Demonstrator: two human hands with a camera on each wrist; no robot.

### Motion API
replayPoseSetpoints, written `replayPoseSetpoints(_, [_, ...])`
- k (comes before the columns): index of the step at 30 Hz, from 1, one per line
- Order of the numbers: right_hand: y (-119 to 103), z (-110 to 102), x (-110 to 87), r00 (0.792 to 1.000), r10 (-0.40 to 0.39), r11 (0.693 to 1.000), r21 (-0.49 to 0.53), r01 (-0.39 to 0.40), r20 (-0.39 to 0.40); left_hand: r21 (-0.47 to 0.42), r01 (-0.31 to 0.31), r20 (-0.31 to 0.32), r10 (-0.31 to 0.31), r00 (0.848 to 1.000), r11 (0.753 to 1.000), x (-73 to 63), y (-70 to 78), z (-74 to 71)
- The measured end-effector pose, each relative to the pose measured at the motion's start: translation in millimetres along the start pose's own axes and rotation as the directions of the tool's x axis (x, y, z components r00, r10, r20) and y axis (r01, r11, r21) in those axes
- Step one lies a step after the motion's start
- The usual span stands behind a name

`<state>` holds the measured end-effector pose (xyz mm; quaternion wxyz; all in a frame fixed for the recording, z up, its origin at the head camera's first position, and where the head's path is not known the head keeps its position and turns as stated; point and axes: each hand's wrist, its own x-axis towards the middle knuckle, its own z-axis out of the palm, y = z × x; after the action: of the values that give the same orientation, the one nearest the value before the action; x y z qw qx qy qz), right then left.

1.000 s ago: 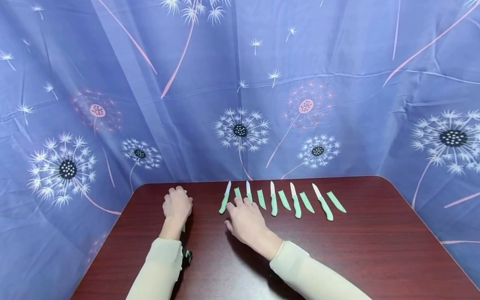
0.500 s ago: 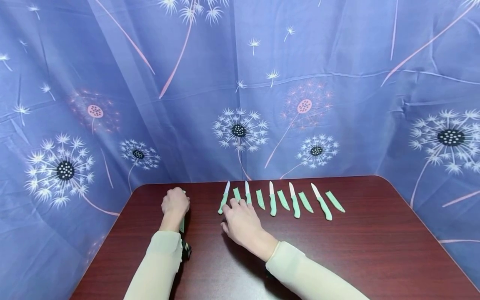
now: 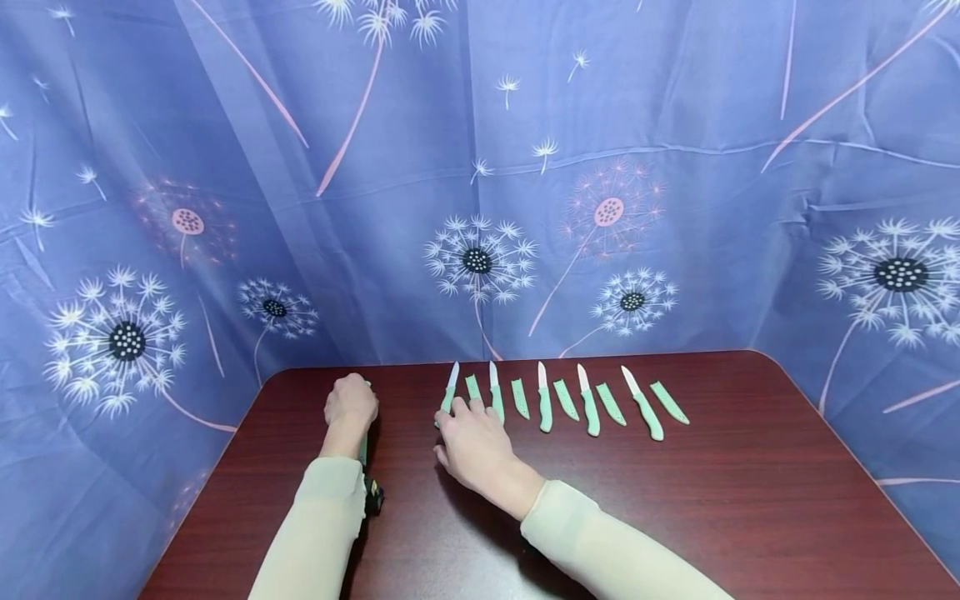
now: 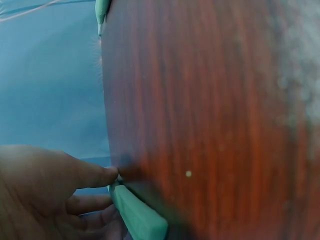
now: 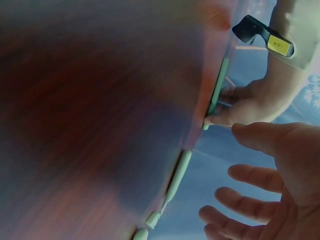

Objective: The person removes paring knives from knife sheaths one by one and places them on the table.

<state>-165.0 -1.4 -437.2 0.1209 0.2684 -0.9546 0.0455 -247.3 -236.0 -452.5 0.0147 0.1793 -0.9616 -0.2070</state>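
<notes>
My left hand (image 3: 351, 414) is at the left of the table, its thumb and fingers pinching a green sheathed knife (image 4: 142, 215). Two joined green lengths of it show in the right wrist view, with no bare blade visible. My right hand (image 3: 474, 446), fingers spread and holding nothing, is over the near ends of the leftmost knife (image 3: 452, 388) and the second knife (image 3: 495, 390). It partly hides both green handles and the green sheath (image 3: 472, 387) between them. Whether its fingertips touch any of these, I cannot tell.
Rightward runs a row of green-handled paring knives with pale blades, ending in a knife (image 3: 643, 405) beside a sheath (image 3: 670, 402). The dark red wooden table (image 3: 712, 500) meets a blue dandelion-print cloth (image 3: 375, 250) at its back edge.
My right hand has shifted a little to the left, now covering part of the leftmost knife's handle. The left hand stays in nearly the same place, still holding the sheathed knife.
</notes>
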Motion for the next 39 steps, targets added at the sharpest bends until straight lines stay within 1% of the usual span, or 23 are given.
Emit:
replayPoseSetpoints(3, [-2,1,1.9,1.000,-0.001,1.000,-0.003,0.001,0.001,-0.025,0.012,0.020,-0.012,1.000,1.000,0.4,0.7,-0.1])
replayPoseSetpoints(9, [-9,3,6.1,1.000,-0.004,1.000,-0.006,0.004,0.020,-0.070,0.030,0.037,-0.027,0.999,0.997,-2.7,2.1,0.8])
replayPoseSetpoints(15, [-20,5,12.7,0.998,0.005,1.000,0.013,-0.005,0.062,-0.090,0.044,0.064,-0.038,0.997,0.995,-6.0,5.0,3.5])
replayPoseSetpoints(20, [-29,8,18.1,0.993,0.007,0.999,0.037,-0.011,0.116,-0.098,0.079,0.097,-0.070,0.993,0.992,-9.3,10.7,4.0])
replayPoseSetpoints(23, [-34,12,21.4,0.987,0.013,0.999,0.042,-0.020,0.160,-0.094,0.093,0.095,-0.084,0.992,0.991,-12.0,14.2,4.0])
replayPoseSetpoints(25, [-37,14,23.3,0.983,0.013,0.999,0.040,-0.021,0.183,-0.091,0.097,0.083,-0.089,0.993,0.991,-13.8,15.7,4.6])
replayPoseSetpoints(27, [-40,16,25.2,0.981,0.014,0.999,0.040,-0.022,0.194,-0.090,0.094,0.064,-0.089,0.994,0.991,-16.1,16.9,5.6])
replayPoseSetpoints(30, [-44,19,27.0,0.979,0.016,0.999,0.043,-0.025,0.205,-0.099,0.085,0.056,-0.080,0.995,0.991,-19.2,18.8,7.0])
replayPoseSetpoints(35, [-49,22,29.7,0.973,0.030,0.998,0.046,-0.041,0.228,-0.106,0.079,0.069,-0.072,0.995,0.991,-22.7,23.5,8.3])
replayPoseSetpoints(39, [-50,24,31.7,0.968,0.037,0.998,0.045,-0.050,0.249,-0.103,0.096,0.094,-0.086,0.992,0.990,-24.7,27.2,8.4])
